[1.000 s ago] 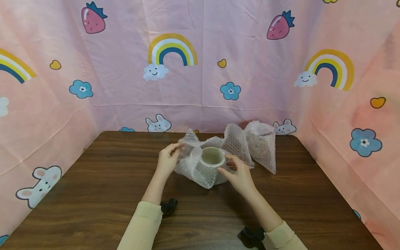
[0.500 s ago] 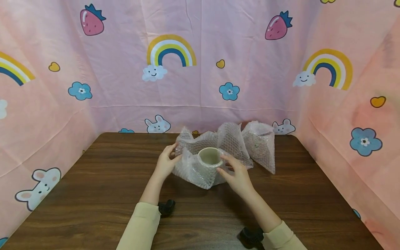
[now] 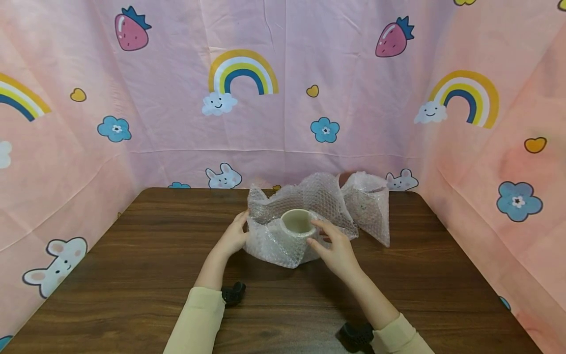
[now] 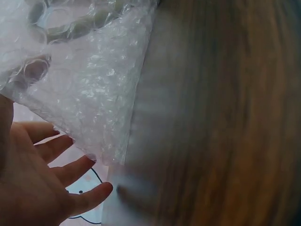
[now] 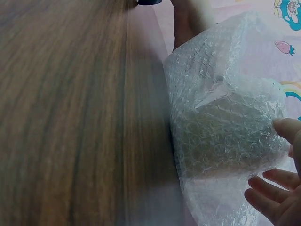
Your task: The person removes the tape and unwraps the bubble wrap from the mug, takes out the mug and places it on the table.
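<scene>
A pale cup (image 3: 297, 222) stands upright near the middle of the table, its mouth uncovered and its side wrapped in clear bubble wrap (image 3: 274, 241). My right hand (image 3: 337, 250) holds the cup from the right, thumb at the near side and fingers along the far side. In the right wrist view, the thumb touches the wrapped cup (image 5: 221, 141) near its rim. At the left edge of the wrap, my left hand (image 3: 232, 236) rests with fingers spread. The left wrist view has that hand's fingers loosely extended beside a folded corner of the wrap.
Another bubble-wrapped item (image 3: 367, 206) stands at the back right, just beside the loose wrap. The dark wooden table (image 3: 132, 275) has a patterned pink cloth (image 3: 265, 128) behind it and on both sides. Black wrist devices (image 3: 355, 335) are on both arms.
My left hand has let go of the wrap's raised corner and moved slightly down and left along its edge. The wrap has spread wider behind the cup. My right hand stays on the cup.
</scene>
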A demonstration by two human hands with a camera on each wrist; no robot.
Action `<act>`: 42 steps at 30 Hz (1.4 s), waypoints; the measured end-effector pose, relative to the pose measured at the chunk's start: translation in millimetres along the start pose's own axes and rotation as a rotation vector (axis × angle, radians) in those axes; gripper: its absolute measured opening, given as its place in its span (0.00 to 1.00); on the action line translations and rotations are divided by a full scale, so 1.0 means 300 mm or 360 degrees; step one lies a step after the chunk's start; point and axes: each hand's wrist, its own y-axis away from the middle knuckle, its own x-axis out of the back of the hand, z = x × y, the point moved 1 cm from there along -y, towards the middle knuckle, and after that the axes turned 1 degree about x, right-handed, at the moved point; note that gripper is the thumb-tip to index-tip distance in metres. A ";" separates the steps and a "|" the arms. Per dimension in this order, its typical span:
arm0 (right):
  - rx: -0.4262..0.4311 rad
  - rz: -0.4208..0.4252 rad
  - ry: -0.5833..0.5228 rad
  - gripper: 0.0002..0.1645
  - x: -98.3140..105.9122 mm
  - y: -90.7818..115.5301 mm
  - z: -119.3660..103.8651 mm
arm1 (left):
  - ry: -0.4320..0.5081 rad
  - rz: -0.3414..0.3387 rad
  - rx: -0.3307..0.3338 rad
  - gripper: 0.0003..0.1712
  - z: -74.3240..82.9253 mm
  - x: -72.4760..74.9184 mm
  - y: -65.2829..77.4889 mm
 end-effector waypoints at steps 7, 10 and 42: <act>0.0021 -0.0003 0.0034 0.27 -0.002 0.000 0.007 | -0.0156 -0.0085 -0.0004 0.48 0.009 0.007 0.010; 0.0037 0.0000 0.0085 0.28 -0.002 -0.001 0.012 | -0.0203 -0.0108 -0.0007 0.50 0.024 0.013 0.023; -0.0349 -0.0251 -0.0119 0.29 0.092 -0.162 0.070 | 0.0189 -0.0175 -0.0137 0.28 0.119 0.077 0.096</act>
